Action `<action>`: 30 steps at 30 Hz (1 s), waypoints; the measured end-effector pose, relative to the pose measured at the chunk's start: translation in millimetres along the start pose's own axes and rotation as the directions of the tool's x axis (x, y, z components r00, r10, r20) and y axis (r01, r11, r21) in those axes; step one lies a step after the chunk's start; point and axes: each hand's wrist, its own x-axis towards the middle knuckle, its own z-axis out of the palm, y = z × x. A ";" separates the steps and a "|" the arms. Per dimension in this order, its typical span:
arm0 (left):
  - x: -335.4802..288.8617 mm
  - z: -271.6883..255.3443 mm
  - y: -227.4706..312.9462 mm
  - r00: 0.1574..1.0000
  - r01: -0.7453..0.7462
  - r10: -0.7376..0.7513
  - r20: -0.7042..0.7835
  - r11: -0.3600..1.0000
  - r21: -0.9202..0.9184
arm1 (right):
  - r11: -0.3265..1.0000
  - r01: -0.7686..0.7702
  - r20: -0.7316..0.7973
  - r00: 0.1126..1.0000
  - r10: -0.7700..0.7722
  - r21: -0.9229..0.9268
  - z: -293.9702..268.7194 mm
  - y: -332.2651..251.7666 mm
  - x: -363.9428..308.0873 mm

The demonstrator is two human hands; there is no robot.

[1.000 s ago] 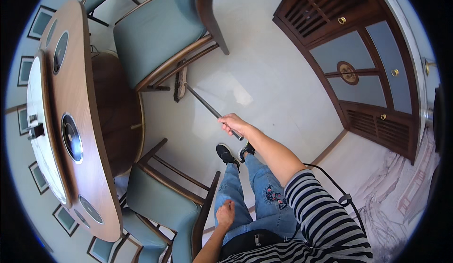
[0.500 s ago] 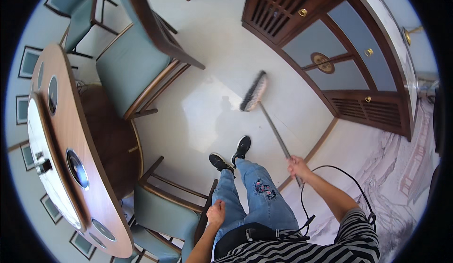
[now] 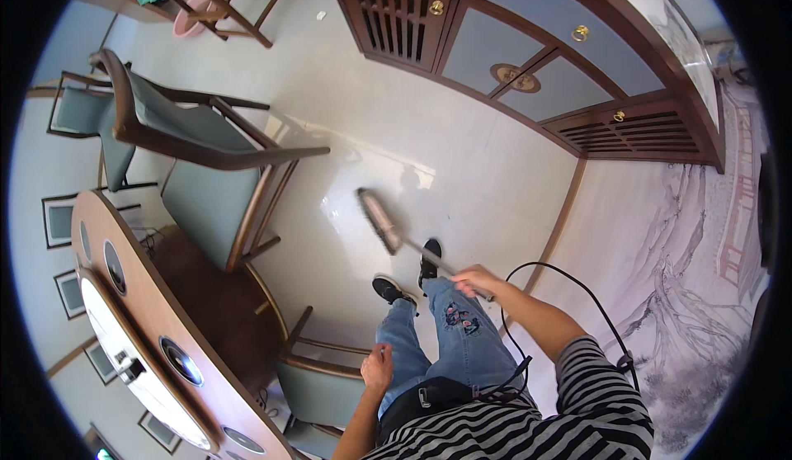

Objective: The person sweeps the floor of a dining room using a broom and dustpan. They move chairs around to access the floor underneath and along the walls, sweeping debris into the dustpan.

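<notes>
My right hand (image 3: 476, 281) is wrapped round the grey handle of a broom (image 3: 381, 222). Its broad head, dark-bristled and slightly blurred, is low over the pale floor, ahead and to the left of my black shoes. The handle slants from the head back to my right, and its upper end shows just past my fist. By my left thigh hangs my left hand (image 3: 377, 367), fingers curled in and nothing visible in them. It is nearest the backrest of a green padded chair (image 3: 318, 394).
Left stands a round wooden table (image 3: 148, 283) with inset dark discs. Another green chair (image 3: 210, 204) is beside it. A dark wood cabinet (image 3: 528, 101) lines the far right, meeting a landscape-patterned wall (image 3: 627, 237). A pink basin (image 3: 191, 16) sits near a wooden stool (image 3: 235, 6). Sunlight patches the floor.
The broom head has swept left and nearer to my feet, its handle swinging with my right hand. The view has turned, shifting the cabinet left and up. My left hand stays curled by my thigh.
</notes>
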 end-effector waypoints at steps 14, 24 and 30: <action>65.9 -123.9 8.7 0.918 -0.394 0.388 0.084 0.865 0.311 | 0.906 0.377 -0.432 0.861 -0.267 0.193 25.4 75.1 -135.4; 149.6 -190.6 88.1 0.759 -0.644 0.537 0.368 0.532 0.550 | 0.806 0.379 -0.636 0.771 -0.004 0.455 192.0 250.6 -191.5; 136.3 -155.7 149.2 0.604 -0.755 0.600 0.525 0.219 0.618 | 0.108 0.513 -0.525 0.835 0.165 0.851 230.5 311.6 -163.2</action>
